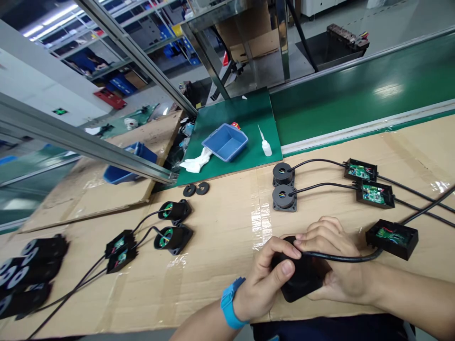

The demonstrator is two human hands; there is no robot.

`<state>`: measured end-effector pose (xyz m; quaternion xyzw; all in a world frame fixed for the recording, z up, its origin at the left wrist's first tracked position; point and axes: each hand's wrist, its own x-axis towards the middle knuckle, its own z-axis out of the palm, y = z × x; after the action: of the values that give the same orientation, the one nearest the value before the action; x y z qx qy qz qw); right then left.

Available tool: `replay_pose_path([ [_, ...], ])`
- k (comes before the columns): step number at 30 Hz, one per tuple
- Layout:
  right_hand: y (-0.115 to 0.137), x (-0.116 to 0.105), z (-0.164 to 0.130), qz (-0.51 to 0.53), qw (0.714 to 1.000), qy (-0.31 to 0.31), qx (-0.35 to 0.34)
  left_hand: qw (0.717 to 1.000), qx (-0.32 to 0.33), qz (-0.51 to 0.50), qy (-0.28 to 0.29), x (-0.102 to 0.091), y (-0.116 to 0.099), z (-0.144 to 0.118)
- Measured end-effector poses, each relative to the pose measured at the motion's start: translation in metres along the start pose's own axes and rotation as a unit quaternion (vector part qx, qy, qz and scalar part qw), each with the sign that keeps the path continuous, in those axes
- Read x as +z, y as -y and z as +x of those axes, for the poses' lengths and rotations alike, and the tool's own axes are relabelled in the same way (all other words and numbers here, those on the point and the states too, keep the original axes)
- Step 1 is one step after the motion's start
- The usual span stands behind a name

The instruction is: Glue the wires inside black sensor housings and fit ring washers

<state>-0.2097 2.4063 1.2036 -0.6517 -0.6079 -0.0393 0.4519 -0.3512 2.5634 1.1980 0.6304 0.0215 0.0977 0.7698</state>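
Both of my hands grip one black flanged housing [298,286] near the table's front edge. My left hand [270,277] wraps its left side, with thumb and index finger at the top by the cable. My right hand [334,260] holds the opposite side, its fingertips close to where the black cable [344,257] meets the housing. That cable runs right to an open black box [393,239] with a green circuit board inside. Much of the housing is hidden behind my fingers. Just beyond stand two similar round housings, a far one [282,174] and a nearer one [284,197], wired to open boxes [375,194].
Left lie two open housings [172,238] cabled to boxes [121,251], two black rings [196,189], and several black cylindrical parts [39,265]. A blue bin [225,142], white cloth [196,161] and dropper bottle [266,147] sit on a green mat. A green conveyor [355,102] runs behind; a metal post [135,166] rises left.
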Motion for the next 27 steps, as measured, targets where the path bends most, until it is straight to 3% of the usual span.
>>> replay_pose_path([
  [3,-0.001,0.001,0.002,0.050,0.996,0.039,0.056,0.999,-0.031,-0.026,-0.011,-0.001,-0.001,0.001],
  [9,-0.006,-0.004,0.002,0.148,0.975,0.124,0.107,0.990,-0.061,-0.123,0.042,0.001,-0.003,0.006],
  [24,0.003,-0.012,-0.002,0.228,0.932,0.184,0.215,0.977,-0.089,-0.165,0.098,0.006,-0.005,0.008],
  [27,-0.001,-0.011,-0.003,0.226,0.932,0.181,0.219,0.989,-0.062,-0.095,0.099,0.001,-0.003,0.009],
])
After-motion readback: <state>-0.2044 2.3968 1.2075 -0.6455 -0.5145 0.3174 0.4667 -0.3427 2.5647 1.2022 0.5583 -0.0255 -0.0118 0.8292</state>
